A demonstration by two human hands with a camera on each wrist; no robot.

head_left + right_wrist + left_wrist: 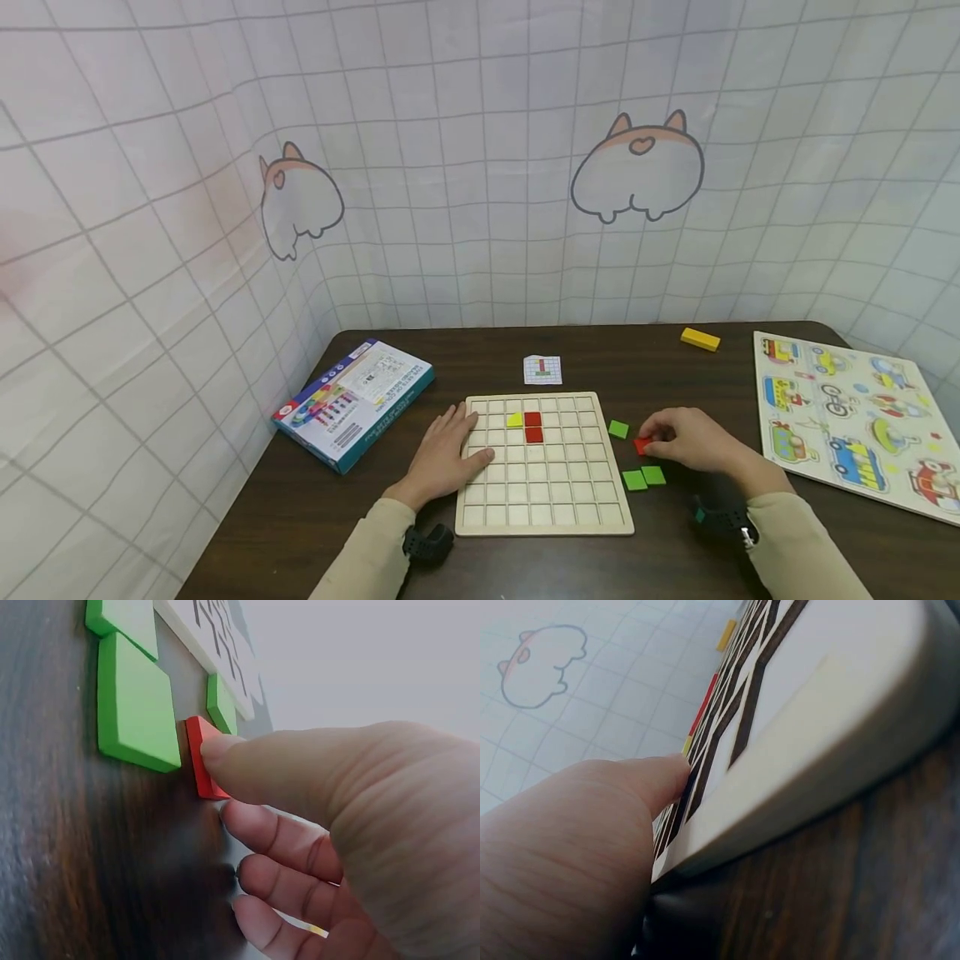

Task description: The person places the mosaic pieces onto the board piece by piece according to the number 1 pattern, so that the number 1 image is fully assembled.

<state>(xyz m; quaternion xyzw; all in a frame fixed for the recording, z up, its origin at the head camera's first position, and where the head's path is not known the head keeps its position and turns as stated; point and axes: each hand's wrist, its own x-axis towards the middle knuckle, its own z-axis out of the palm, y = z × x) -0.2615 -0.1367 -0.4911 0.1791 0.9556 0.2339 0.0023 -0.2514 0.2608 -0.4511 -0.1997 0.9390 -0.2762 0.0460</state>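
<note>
Dark tabletop (622, 358) carries the grid board (540, 492); the left hand (441, 458), fingers extended, rests on its left edge, apparently steadying it, while the right hand (693, 442) pinches a red tile (641, 447) beyond the board's right edge.

3 red tiles (641, 447), 3 green tiles (633, 481)

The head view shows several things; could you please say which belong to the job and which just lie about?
Likely in use: gridded board, under the left hand; red tile, in the right hand; two placed red tiles; yellow piece; three green tiles; pattern card.
Apparently lying about: box; picture board; yellow block.
</note>
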